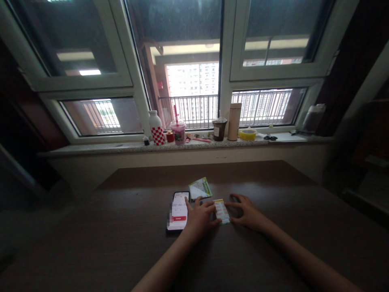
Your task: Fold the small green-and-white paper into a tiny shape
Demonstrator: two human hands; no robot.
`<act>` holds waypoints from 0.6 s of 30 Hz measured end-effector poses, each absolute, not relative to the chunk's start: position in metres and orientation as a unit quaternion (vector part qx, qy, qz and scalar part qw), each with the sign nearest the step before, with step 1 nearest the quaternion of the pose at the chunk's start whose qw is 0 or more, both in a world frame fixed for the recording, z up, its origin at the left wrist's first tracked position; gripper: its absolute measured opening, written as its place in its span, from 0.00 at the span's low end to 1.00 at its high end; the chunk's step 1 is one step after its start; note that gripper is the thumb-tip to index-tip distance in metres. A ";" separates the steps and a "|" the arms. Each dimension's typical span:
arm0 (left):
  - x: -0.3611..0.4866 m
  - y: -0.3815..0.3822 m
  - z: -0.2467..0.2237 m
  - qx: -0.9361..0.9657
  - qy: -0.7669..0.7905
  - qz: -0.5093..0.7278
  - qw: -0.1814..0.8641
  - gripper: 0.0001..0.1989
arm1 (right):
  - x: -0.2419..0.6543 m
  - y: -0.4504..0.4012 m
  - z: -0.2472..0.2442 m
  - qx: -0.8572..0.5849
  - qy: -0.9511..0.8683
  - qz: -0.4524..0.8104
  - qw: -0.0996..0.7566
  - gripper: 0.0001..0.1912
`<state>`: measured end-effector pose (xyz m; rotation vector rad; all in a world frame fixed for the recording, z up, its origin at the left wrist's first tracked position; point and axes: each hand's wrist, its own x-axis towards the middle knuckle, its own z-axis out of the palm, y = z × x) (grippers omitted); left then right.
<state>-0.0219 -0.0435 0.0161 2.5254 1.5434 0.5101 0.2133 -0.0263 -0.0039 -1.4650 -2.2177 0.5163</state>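
A small printed packet or card (222, 212), white and green with a yellow top edge, lies on the dark brown table between my hands. My left hand (199, 217) rests at its left edge, fingers apart and fingertips touching it. On the other side my right hand (247, 213) has its fingers spread, with fingertips at or close to the right edge. Left of my left hand is a smartphone (179, 211) with a lit screen showing a timer and a red button; my thumb overlaps its edge. Beyond it lies a green and white packet (200, 187).
The table (146, 186) reaches toward a stone windowsill (127, 148). On the sill stand a checkered bottle (157, 129), a pink cup with a straw (178, 133), a dark drink cup (219, 129), a tan flask (234, 121), yellow tape (247, 134) and scissors (270, 138).
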 end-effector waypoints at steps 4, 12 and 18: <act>-0.022 -0.044 0.016 0.838 0.513 0.172 0.073 0.15 | 0.215 -0.033 -0.005 -0.524 -0.799 0.194 0.223 0.30; -0.021 -0.044 0.019 0.837 0.519 0.156 0.082 0.16 | 0.219 -0.037 -0.010 -0.503 -0.787 0.206 0.291 0.18; -0.021 -0.043 0.017 0.834 0.523 0.155 0.082 0.16 | 0.218 -0.036 -0.014 -0.493 -0.796 0.180 0.302 0.11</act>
